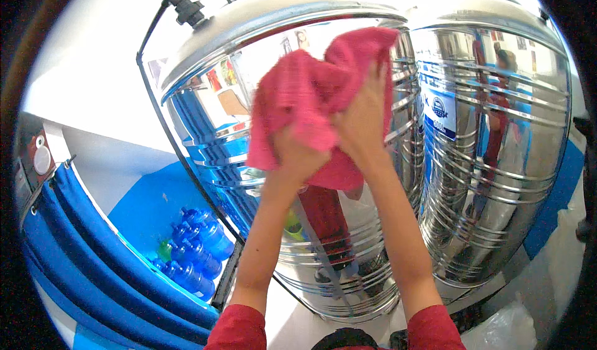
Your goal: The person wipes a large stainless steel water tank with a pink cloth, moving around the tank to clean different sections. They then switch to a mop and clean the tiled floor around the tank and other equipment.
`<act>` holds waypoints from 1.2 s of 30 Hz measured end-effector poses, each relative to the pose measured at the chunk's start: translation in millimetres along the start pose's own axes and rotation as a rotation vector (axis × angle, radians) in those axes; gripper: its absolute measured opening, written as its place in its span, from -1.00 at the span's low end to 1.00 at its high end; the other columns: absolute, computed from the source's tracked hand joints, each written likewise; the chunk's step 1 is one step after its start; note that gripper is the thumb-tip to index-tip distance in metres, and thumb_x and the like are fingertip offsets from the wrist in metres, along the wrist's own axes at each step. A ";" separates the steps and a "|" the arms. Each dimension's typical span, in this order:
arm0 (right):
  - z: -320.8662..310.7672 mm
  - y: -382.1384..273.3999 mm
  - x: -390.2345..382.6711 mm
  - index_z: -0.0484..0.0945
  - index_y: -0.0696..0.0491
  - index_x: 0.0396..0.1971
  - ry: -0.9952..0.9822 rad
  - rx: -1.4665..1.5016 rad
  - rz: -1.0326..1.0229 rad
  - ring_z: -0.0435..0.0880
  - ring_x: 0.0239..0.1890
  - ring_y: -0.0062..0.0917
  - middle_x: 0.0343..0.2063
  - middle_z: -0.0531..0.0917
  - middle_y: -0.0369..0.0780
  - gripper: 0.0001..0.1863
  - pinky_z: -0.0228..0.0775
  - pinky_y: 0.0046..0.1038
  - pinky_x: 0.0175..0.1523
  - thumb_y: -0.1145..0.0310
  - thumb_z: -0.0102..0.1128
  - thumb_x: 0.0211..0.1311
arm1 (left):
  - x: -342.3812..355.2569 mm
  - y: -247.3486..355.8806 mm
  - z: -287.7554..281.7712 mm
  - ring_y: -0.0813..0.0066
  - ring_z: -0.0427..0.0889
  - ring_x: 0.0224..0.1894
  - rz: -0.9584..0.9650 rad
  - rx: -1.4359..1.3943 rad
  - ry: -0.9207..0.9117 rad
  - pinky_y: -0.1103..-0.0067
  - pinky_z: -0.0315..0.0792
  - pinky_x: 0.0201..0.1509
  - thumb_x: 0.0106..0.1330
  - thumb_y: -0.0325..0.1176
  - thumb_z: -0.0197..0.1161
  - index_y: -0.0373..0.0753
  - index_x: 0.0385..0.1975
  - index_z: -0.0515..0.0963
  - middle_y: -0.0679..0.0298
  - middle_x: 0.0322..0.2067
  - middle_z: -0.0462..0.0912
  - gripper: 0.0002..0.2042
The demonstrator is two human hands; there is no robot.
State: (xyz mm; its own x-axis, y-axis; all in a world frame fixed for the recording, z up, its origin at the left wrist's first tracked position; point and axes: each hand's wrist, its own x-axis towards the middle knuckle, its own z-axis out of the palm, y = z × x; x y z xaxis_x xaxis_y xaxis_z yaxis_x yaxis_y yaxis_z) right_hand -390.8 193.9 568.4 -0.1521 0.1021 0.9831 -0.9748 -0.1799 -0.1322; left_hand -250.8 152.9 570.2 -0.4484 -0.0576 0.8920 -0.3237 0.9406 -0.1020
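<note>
A pink cloth (295,98) is up in front of a big shiny tank (323,238), and it hides part of the tank's upper side. I cannot tell if it touches the metal. Both hands are on the cloth, close to each other. The left hand (300,154) is at the low part, and some cloth hides its fingers, so I cannot tell how hard it grips. The right hand (362,123) is a bit higher, with its fingers pointing up; it is blurry, so I cannot tell if it squeezes.

The sleeves (236,328) are red. A second tank (497,163) stands on the right, with a blue and white label (439,114). A thin black pipe (165,119) runs down on the left. Past it are blue jugs (196,250) and a blue curtain (106,244). A clear bag (504,328) is low on the right.
</note>
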 end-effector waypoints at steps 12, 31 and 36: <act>15.5 -62.3 37.1 0.49 -0.01 0.05 -0.159 0.132 -0.518 0.24 0.30 -0.17 0.18 0.39 -0.10 -0.50 -0.19 0.02 0.43 0.16 0.09 0.08 | -16.6 -32.8 -22.5 -0.01 0.19 0.33 -0.273 0.112 0.439 0.30 -0.04 0.42 0.39 -0.19 -0.01 -0.31 0.26 0.25 -0.04 0.27 0.27 -0.50; 28.9 -98.6 31.9 0.45 0.08 0.09 -0.137 0.181 -0.435 0.27 0.28 -0.10 0.15 0.43 -0.07 -0.44 -0.24 0.07 0.42 0.14 0.08 0.08 | -27.5 -55.9 -39.5 -0.03 0.25 0.30 -0.264 0.074 0.536 0.26 0.05 0.37 0.38 -0.18 0.03 -0.24 0.27 0.26 0.00 0.26 0.30 -0.50; 2.1 -71.0 33.5 0.50 -0.03 0.05 -0.096 0.026 -0.322 0.26 0.29 -0.10 0.11 0.48 -0.10 -0.48 -0.25 0.10 0.41 0.12 0.08 0.05 | -15.8 -28.9 -20.6 -0.04 0.23 0.31 -0.162 0.195 0.476 0.26 0.03 0.39 0.32 -0.17 0.11 -0.26 0.28 0.22 -0.01 0.27 0.27 -0.43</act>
State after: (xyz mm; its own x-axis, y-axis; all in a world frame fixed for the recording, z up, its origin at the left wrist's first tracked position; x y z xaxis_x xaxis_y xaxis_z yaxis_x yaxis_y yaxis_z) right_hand -326.3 208.0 611.0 0.1807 0.0650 0.9814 -0.9654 -0.1787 0.1896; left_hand -217.3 133.4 568.1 0.0329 0.0035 0.9995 -0.5265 0.8500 0.0143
